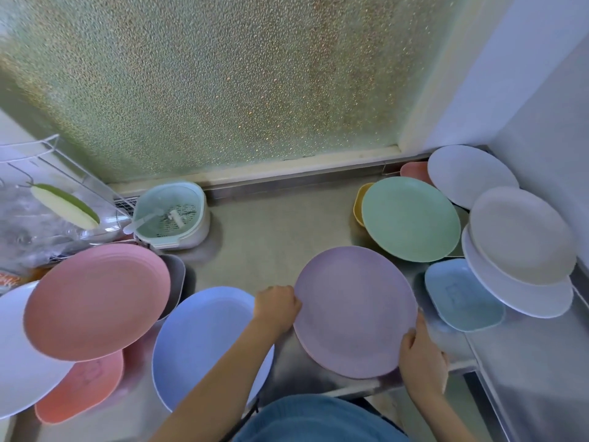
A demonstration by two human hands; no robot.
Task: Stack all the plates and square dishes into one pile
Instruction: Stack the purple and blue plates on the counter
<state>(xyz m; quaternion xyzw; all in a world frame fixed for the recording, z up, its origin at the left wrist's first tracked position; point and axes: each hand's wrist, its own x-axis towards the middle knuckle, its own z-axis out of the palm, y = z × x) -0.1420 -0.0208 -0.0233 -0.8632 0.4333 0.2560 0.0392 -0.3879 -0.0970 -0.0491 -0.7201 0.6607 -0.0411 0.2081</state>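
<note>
A purple round plate (353, 311) is in the middle of the steel counter, with my left hand (276, 306) gripping its left rim and my right hand (422, 362) gripping its lower right rim. A blue round plate (197, 342) lies to its left, partly under my left forearm. Further left are a pink round plate (95, 301), a white plate (19, 362), a salmon square dish (79, 390) and a grey square dish (175, 279). To the right lie a green plate (411, 218), a light blue square dish (462, 295), a beige plate (522, 234) on a white plate (516, 295), another white plate (468, 173), a yellow dish (360, 202) and a pink dish (414, 172).
A pale green strainer basket (169, 215) with a utensil stands at the back. A wire dish rack (47, 193) sits at the back left. A frosted window (223, 90) runs behind the counter (271, 237), and a white wall closes the right side.
</note>
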